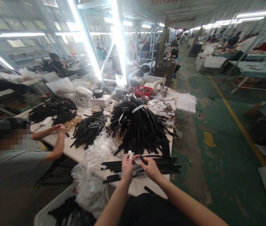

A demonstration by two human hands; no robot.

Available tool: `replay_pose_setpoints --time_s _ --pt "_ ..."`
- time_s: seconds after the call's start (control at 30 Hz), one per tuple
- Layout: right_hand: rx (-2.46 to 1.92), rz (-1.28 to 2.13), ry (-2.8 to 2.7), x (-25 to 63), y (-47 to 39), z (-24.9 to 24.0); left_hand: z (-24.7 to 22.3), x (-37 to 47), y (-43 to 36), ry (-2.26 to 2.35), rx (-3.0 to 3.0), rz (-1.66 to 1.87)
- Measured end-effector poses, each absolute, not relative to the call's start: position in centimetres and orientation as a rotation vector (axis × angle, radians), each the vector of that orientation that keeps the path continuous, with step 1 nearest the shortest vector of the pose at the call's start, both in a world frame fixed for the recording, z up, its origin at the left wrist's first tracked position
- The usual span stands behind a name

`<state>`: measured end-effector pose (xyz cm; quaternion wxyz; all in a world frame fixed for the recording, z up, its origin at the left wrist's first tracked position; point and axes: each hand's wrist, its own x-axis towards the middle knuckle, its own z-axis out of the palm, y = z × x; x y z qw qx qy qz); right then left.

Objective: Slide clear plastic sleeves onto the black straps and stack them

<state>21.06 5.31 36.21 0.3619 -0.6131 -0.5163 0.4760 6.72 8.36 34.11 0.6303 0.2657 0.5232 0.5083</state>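
Note:
Above the table's near edge, my left hand [127,168] and my right hand [152,169] are close together, both with closed fingers. Between them is a translucent plastic piece [137,161], pinched by my left hand. A small white bit [130,152] shows at my left fingertips; its kind is unclear. My right hand grips the end of a short black strap [143,160] that touches the plastic. Under and beside my hands lie several flat black straps [168,166] in rows, some in clear wrapping. Just beyond is a large bundle of black straps [137,125], tied with a white band [139,108].
At left, a co-worker [17,163] handles small items near gold-coloured pieces [74,123]. Crumpled clear plastic [92,169] spills over the table edge toward a white bin [43,207]. A red basket [142,91] and a sewing machine [157,83] stand behind. The green-floored aisle [194,175] runs right.

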Motion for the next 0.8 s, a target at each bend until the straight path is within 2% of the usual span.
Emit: replay_pose_setpoints --time_s 0.27,0.57,0.8 --pt "-1.491 1.433 -1.151 20.7 6.7 34.7 34.1 7.0 8.1 1.087 0.775 1.122" --pt "-1.395 1.794 -0.869 20.7 6.3 35.2 33.8 6.5 8.0 0.962 0.433 1.065" --pt "-1.373 1.861 -0.835 21.2 6.7 34.8 34.2 6.6 7.8 0.979 0.494 1.066"
